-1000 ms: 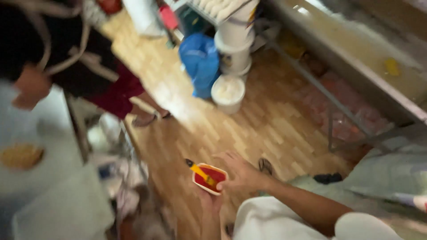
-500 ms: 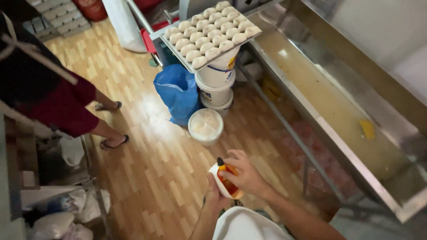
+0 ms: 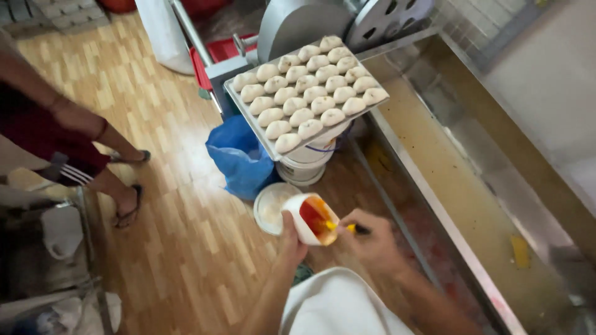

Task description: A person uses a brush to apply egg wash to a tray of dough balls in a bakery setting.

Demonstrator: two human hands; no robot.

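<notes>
Your left hand [image 3: 290,234] grasps a tilted white cup [image 3: 313,218] of red sauce; your right hand [image 3: 372,243] pinches a yellow-tipped brush [image 3: 343,227] dipped inside it, above the wooden floor [image 3: 180,248].

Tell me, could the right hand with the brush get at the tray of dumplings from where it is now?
Probably yes. The right hand holds a brush in the cup, below the tray. Nothing stands between them, though it would need a forward stretch.
</notes>
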